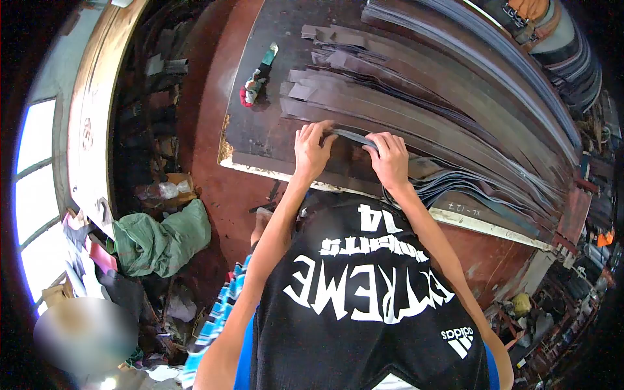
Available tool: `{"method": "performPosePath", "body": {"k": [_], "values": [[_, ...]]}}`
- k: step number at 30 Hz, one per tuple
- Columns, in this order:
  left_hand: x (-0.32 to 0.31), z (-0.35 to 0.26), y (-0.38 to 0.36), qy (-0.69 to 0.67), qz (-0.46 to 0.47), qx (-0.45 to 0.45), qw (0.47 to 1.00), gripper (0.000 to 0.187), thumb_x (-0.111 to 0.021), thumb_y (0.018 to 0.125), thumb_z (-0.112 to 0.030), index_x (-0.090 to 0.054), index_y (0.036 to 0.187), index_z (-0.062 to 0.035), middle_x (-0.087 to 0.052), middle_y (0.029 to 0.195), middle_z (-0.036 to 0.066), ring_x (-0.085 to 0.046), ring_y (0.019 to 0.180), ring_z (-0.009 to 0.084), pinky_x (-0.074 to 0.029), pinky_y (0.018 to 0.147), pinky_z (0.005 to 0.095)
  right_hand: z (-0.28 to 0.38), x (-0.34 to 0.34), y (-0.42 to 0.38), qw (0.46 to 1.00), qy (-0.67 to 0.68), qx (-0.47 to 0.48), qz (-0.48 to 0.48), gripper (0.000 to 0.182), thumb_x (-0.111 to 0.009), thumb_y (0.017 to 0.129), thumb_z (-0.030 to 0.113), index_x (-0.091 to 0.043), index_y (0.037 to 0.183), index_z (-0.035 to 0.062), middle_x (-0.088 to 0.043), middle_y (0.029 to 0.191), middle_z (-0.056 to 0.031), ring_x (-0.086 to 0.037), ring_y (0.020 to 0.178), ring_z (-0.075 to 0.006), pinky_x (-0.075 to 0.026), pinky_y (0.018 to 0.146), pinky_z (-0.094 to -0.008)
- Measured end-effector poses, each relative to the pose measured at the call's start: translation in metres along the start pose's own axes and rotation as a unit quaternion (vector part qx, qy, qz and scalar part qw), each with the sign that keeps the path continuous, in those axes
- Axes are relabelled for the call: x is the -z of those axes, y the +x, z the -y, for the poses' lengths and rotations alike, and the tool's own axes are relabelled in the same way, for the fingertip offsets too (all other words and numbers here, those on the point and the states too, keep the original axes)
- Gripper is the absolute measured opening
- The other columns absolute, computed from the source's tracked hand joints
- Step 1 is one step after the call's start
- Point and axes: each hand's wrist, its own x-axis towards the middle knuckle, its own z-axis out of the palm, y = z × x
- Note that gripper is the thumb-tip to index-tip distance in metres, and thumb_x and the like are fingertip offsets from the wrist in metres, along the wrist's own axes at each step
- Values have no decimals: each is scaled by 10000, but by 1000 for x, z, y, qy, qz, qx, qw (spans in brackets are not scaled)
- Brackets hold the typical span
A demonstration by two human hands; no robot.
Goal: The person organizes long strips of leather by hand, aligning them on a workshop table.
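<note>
Both hands hold a bundle of thin, dark grey strips (354,136) over the near edge of the dark table. My left hand (313,148) is closed round the strips' left end. Further right, my right hand (389,158) grips the same bundle, thumb on the near side. From my right hand the strips appear to run right in wavy layers (455,182) along the table edge. Just beyond my hands lie long stacks of brown-grey strips (364,103). A wrapped tool with a red end (247,96) rests on the table, beyond my left hand.
The dark table (260,133) has a worn, pale near edge. More long strips (448,29) are stacked at its far side. An orange-brown strap bundle (530,10) is at the top right. A green sack (162,237) lies on the floor at left, near cluttered shelves.
</note>
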Motion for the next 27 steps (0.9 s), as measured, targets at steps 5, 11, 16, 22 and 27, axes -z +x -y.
{"method": "performPosePath", "body": {"k": [5,11,16,22,27], "values": [[-4,-3,4,13,-1,-16,1000,330,-731,771,-82,-674,1096,-98,-652,907,39,-589,869,241,-418,762,376,-1,3,0,1000,-11,-16,-3,381,-766,752,154,-639,1106,91,-612,907,-63,-579,807,-266,-450,757,-377],[-5,-2,4,27,-3,-34,999,294,-722,783,-100,-681,1075,-95,-645,913,52,-588,887,260,-422,770,386,-3,1,-3,1000,-14,-22,2,447,-768,754,163,-636,1174,89,-608,915,-68,-575,821,-261,-455,772,-376],[-4,-3,4,19,-2,-28,999,235,-724,782,-98,-677,1012,-90,-645,913,55,-589,895,271,-423,772,393,-2,1,-2,1000,-15,-21,0,406,-768,755,158,-642,1134,84,-593,901,-64,-571,824,-260,-459,770,-376],[-4,-3,4,14,2,-24,1000,203,-731,774,-91,-666,966,-84,-642,910,58,-591,901,273,-423,776,397,-1,1,-1,1000,-8,-23,-2,351,-769,752,149,-646,1074,82,-577,889,-62,-570,819,-262,-463,763,-375],[-2,-3,3,14,-1,-39,999,205,-727,781,-99,-648,970,-87,-643,935,58,-593,915,271,-424,781,396,2,5,0,999,4,-41,9,345,-772,746,149,-648,1063,91,-575,911,-52,-571,822,-256,-461,765,-377]]}}
